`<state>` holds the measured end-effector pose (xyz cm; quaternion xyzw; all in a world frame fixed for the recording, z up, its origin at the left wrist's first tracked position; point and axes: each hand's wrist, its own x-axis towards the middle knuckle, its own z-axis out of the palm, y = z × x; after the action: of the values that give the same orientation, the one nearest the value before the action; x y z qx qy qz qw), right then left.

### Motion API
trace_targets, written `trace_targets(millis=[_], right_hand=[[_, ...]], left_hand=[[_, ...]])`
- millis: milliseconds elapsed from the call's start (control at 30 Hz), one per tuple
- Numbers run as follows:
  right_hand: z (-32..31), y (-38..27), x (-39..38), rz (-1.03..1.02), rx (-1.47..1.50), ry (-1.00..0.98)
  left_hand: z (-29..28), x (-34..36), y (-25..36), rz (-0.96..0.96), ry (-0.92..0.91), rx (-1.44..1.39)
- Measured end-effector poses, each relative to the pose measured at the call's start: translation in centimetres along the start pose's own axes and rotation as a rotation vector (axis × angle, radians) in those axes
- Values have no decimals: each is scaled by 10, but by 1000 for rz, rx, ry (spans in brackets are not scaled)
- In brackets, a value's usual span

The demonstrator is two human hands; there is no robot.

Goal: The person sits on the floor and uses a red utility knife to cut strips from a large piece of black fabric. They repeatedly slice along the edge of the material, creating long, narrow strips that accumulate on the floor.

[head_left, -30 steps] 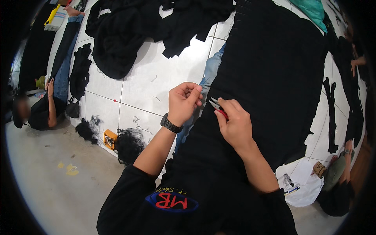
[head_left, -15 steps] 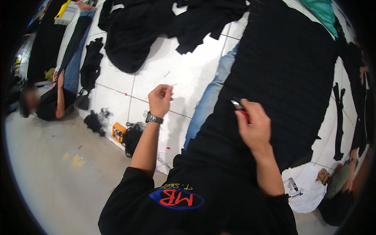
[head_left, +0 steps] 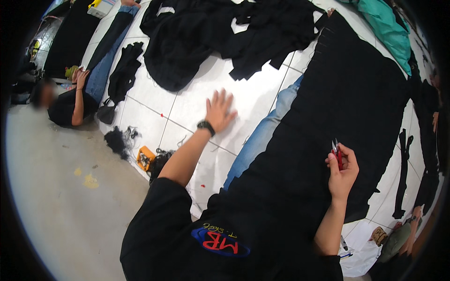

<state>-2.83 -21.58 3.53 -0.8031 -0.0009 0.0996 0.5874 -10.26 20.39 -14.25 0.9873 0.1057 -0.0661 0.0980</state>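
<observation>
My left hand (head_left: pixel 219 112) is spread open over the white tiles (head_left: pixel 192 105), with nothing in its fingers. Whether its palm touches the tiles, I cannot tell. In my right hand (head_left: pixel 343 174) is a small pair of red-handled thread snips (head_left: pixel 338 157), gripped with the metal blades pointing away from me. That hand is over a large black cloth (head_left: pixel 290 154) spread across my lap and legs. A blue jeans leg (head_left: pixel 267 129) shows along the cloth's left edge.
Black garment pieces (head_left: pixel 187 51) lie on the tiles ahead. Left of me are black thread scraps (head_left: pixel 117 143) and an orange plastic object (head_left: pixel 145 158). A co-worker (head_left: pixel 70 105) sits at far left. White plastic (head_left: pixel 363 250) and black strips (head_left: pixel 403 175) lie at right; a green bag (head_left: pixel 386 28) is far right.
My left hand has gone from a pinch with a thread bit to spread fingers, moving right. My right hand, with the snips, has shifted right and nearer. The whole view has tilted slightly.
</observation>
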Motion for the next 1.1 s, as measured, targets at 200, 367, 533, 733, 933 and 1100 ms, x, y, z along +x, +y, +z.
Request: trace_targets(millis=[200, 367, 533, 733, 933, 1100], right_hand=[[-25, 16, 4, -5, 169, 67], [-28, 25, 10, 18, 154, 78], [-6, -4, 9, -45, 250, 39], [-36, 7, -4, -63, 239, 106], [-79, 21, 4, 9, 222, 365], [-116, 45, 17, -149, 122, 581]], left_hand=[[-62, -173, -48, 108, -316, 124], [-99, -163, -12, -205, -8, -507], [-68, -97, 115, -75, 111, -1054], [-15, -126, -12, -404, -30, -704], [-78, -139, -33, -217, 90, 206], [-103, -77, 90, -286, 149, -645]])
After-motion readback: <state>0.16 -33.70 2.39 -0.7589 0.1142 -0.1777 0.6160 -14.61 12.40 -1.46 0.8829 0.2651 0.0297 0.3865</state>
